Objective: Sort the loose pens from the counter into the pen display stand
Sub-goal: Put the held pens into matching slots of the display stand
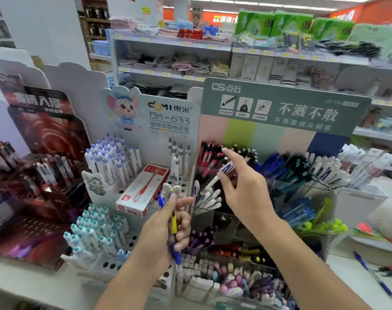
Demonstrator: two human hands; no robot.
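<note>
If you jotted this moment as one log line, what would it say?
left hand: holds pen bundle | right hand: pinches white pen over clear stand | blue pen: loose on counter

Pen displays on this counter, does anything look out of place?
Yes. A red pen box lies tilted across the peg holes of the white stand, and a loose blue pen lies on the counter at right.

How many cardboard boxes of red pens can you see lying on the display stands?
1. The box of red pens lies tilted on the white Domi stand, between the purple-capped pens and the left hand. Others may be hidden.
</note>
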